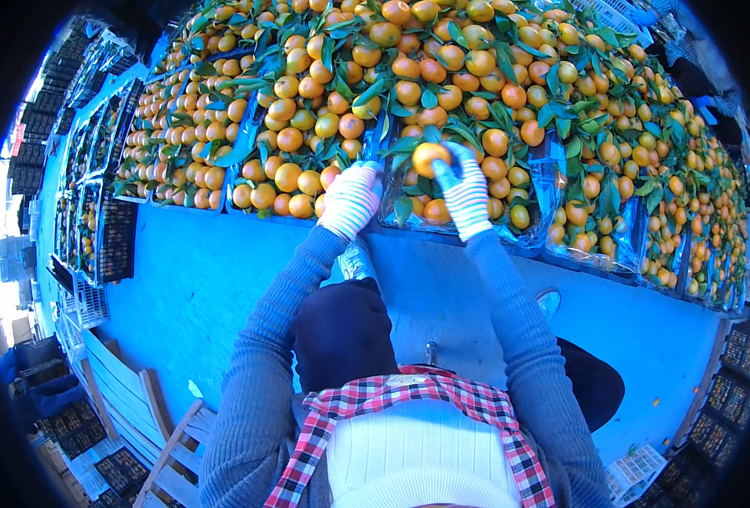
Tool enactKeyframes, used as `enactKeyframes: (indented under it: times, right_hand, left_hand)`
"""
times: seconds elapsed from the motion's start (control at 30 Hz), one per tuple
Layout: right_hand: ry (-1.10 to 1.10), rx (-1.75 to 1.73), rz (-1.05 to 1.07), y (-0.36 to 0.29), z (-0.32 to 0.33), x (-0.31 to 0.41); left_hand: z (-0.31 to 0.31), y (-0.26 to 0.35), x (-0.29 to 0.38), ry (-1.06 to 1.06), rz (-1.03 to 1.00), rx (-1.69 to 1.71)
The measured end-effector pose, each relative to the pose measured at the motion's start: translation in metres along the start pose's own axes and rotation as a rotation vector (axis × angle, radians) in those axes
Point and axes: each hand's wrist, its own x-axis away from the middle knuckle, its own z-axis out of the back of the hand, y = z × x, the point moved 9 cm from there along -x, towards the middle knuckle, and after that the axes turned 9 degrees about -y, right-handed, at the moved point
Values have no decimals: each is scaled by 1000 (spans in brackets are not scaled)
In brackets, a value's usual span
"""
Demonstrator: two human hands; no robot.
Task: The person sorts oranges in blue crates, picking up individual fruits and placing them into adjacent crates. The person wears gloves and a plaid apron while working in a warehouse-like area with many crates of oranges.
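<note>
My right hand (465, 189), in a striped knit glove with blue fingertips, holds an orange citrus fruit (431, 160) between thumb and fingers, just above a crate of leafy fruit. My left hand (353, 198), gloved the same way, rests at the front rim between two crates, beside more fruit (309, 182); its fingertips are partly hidden and what they touch cannot be made out. Rows of crates lined with clear plastic (543, 190) hold many orange fruits with green leaves (402, 209).
Stacked dark crates of fruit (115, 235) stand at the left. Wooden pallets (124, 397) lie at the lower left. A white plastic basket (636, 473) is on the blue-looking floor (197, 286) at the lower right. Another person's gloved hand (705, 101) shows at the upper right.
</note>
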Motion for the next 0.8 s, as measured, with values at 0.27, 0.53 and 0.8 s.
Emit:
enactKeyframes:
  times: [0.27,0.53,0.8]
  right_hand:
    - [-534,928,-412,47,-59,-1]
    - [-365,950,-255,7,-6,37]
    - [-761,1280,-310,20,-63,30]
  left_hand:
    - [-17,18,-2,-142,-190,-10]
    - [-36,39,-18,-253,-461,-310]
    - [-32,42,-35,-214,-537,-460]
